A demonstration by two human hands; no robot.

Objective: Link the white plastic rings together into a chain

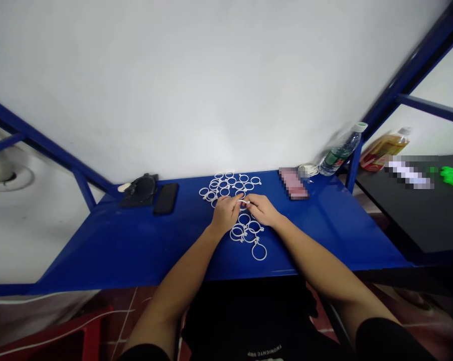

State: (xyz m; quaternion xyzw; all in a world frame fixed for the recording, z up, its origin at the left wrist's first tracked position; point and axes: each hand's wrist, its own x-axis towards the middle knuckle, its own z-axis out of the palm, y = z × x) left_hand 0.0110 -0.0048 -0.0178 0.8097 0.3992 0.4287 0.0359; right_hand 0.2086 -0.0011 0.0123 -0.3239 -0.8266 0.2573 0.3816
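Note:
Between my two hands is a white curtain ring [243, 201], seen nearly edge-on. My left hand [225, 213] pinches its left side, and the fingers of my right hand [263, 209] close on its right end, where a small clip or eyelet seems to be. Beyond my hands lies a loose cluster of similar white rings [224, 191], several of them overlapping. Nearer to me is a smaller group of the same rings [250, 234], with one ring [259, 251] at its near end. My fingers hide part of the held ring and some rings beneath.
The blue table [128, 250] backs onto a white wall. At left are a black phone [166, 198] and a crumpled black bag [140, 190]. To the right lie a blurred pink object [294, 183], a white cable [309, 169] and a plastic bottle [341, 150] near the blue frame post [353, 163].

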